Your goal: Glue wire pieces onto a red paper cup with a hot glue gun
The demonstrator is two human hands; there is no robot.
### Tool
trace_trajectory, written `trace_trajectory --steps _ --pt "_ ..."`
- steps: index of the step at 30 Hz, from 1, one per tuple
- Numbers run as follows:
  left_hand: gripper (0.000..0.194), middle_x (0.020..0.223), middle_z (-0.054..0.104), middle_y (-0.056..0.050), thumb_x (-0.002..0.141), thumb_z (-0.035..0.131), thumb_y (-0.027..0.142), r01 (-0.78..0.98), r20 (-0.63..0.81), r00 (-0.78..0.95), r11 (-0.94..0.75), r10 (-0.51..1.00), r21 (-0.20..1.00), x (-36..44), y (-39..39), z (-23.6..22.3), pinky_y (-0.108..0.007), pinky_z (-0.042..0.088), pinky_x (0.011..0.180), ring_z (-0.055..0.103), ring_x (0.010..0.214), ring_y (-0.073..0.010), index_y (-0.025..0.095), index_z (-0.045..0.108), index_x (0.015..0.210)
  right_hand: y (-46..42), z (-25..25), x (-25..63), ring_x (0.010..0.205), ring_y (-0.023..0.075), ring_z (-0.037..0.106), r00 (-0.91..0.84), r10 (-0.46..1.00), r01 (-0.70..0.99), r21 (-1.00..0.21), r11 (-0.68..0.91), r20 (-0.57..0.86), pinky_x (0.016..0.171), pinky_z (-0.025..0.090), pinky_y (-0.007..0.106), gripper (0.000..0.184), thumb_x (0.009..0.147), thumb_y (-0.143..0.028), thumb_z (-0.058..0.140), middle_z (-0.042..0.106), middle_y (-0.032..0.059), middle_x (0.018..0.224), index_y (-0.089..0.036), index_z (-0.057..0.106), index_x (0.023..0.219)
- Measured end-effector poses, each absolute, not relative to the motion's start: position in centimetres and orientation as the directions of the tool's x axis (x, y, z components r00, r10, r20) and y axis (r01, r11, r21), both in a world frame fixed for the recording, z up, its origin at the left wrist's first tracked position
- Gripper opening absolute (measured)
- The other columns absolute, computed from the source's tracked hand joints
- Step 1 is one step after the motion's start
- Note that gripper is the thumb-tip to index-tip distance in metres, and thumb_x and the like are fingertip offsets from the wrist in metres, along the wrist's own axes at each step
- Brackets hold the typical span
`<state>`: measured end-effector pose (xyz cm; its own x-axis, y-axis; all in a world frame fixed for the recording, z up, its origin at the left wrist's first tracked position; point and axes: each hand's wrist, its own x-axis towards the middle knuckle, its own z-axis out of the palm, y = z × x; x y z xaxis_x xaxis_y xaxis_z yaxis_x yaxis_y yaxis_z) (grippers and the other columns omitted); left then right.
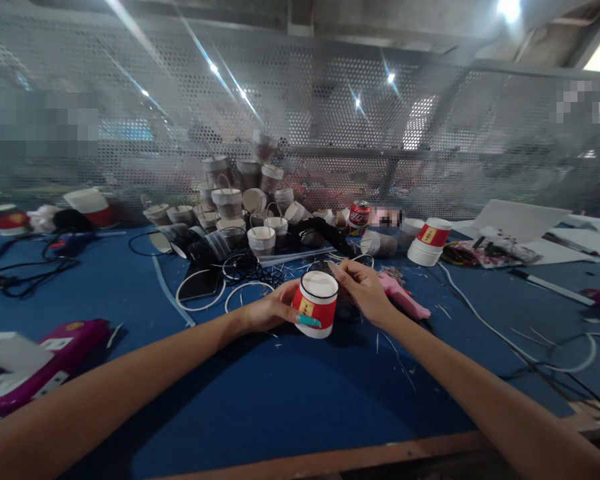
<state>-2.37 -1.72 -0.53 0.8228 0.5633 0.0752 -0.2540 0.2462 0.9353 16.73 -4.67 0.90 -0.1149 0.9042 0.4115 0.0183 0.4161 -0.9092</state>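
A red and white paper cup with a black rim stands upright in my left hand, whose fingers go round its left side and whose thumb lies across the front. My right hand is just right of the cup's rim, thumb and fingers pinched together. Whatever is between those fingertips is too small or hidden to make out. Behind my right wrist lies a pink tool shaped like a glue gun. White cord loops and a dark flat phone-like object are left of the cup.
Several whitish cups with cord handles are piled at the back, near a red soda can. Stacked cups stand right of it. A purple and white object lies at left. A perforated metal screen closes the table's far side.
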Motion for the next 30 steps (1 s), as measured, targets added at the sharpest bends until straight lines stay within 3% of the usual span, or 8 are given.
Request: trace_trajectory --steps 17,30 --pt "0.058 0.092 0.068 -0.009 0.051 0.075 0.015 -0.237 0.074 0.843 0.245 0.533 0.940 -2.5 -1.7 -0.6 -0.033 0.044 0.078 0.062 0.084 -0.0224 0.013 0.056 0.106 -4.9 0.9 16.1 0.036 0.0041 0.030 -0.115 0.940 -0.063 -0.946 0.317 0.322 0.034 0.021 0.019 0.041 0.074 -0.054 0.057 0.036 -0.0084 0.044 -0.019 0.041 0.058" --pt "0.057 0.092 0.068 -0.007 0.051 0.073 0.008 -0.353 0.132 0.763 0.236 0.632 0.905 -2.4 -1.5 -0.6 -0.029 0.045 0.073 0.063 0.080 -0.0194 0.015 0.055 0.106 -5.6 2.0 17.9 0.031 0.0033 0.030 -0.113 0.884 -0.097 -0.890 0.444 0.454 0.031 0.023 0.019 0.038 0.079 -0.048 0.055 0.039 -0.0076 0.041 -0.019 0.044 0.058"
